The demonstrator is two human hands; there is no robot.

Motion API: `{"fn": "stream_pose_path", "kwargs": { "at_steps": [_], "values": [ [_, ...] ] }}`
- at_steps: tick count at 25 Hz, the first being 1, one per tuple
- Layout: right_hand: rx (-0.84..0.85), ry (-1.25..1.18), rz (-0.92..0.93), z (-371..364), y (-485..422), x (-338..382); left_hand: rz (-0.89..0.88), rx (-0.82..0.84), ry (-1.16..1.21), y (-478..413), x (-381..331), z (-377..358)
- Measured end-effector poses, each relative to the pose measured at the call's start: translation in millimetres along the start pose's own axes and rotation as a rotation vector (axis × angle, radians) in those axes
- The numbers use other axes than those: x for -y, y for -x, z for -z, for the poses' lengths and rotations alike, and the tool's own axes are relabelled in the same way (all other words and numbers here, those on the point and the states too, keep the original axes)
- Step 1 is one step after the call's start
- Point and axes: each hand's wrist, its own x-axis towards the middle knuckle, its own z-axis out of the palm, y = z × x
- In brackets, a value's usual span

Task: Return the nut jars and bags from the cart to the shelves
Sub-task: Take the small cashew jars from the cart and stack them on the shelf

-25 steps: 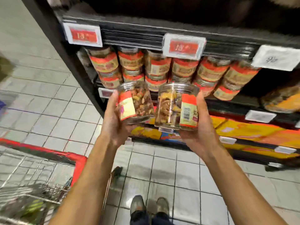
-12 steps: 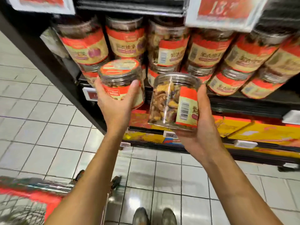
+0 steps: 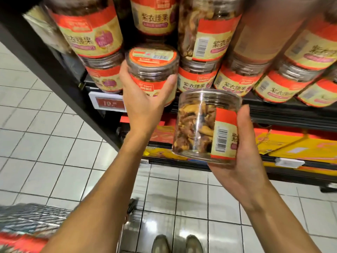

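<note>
— What has moved in the last half second?

— The left-hand jar (image 3: 153,70) has gone up and in toward the shelf (image 3: 284,115), and the view has closed in, so the stocked jars (image 3: 209,33) fill the top.

— Left to right, then?

— The cart (image 3: 27,225) is a blur in the lower left corner. A red price tag (image 3: 107,103) hangs on the shelf edge. Just beside it the left hand (image 3: 144,105) grips its jar from behind, fingers curled round one side and thumb round the other. The jar's orange-labelled lid tilts toward the camera, in front of the lower stocked row (whether it touches the shelf I cannot tell).

— And the other one?

— The right-hand jar (image 3: 200,125) sits lower, out in front of the shelf edge and apart from it, nuts showing through the clear wall, barcode facing out. The right hand (image 3: 242,161) cradles it from beneath, thumb up along the label. Yellow boxes (image 3: 291,143) lie on the shelf below.
</note>
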Motion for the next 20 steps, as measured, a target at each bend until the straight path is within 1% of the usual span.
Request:
{"fn": "stream_pose_path", "kwargs": {
  "at_steps": [3, 6, 8, 9, 11, 13, 14, 20],
  "values": [
    [-0.002, 0.005, 0.004, -3.3, 0.2, -0.7, 0.028, 0.066, -0.073, 0.1, 0.3, -1.3],
    [0.0, 0.006, 0.013, -5.4, 0.0, -0.1, 0.006, 0.135, -0.133, -3.0, -0.5, 6.6],
    [0.007, -0.005, 0.036, -5.0, 0.6, 2.1, -0.034, 0.117, -0.166, 4.9, -3.8, 16.1],
    [0.005, -0.007, 0.047, -4.9, 1.1, 3.7, -0.086, 0.06, -0.19, 14.4, -4.4, 21.1],
    [-0.004, -0.003, 0.063, -4.7, 0.7, 6.0, -0.308, -0.039, -0.349, 38.6, 0.1, 27.0],
    [-0.003, -0.003, 0.074, -4.3, 0.6, 6.6, -0.511, 0.016, -0.504, 57.5, 11.1, 25.0],
    [0.003, -0.006, 0.076, -4.5, 0.3, 6.5, -0.537, 0.045, -0.539, 60.5, 16.5, 21.5],
    [-0.003, 0.016, 0.074, -4.7, -1.8, 3.8, -0.407, 0.093, -0.621, 45.2, 20.8, 10.8]
  ]
}}
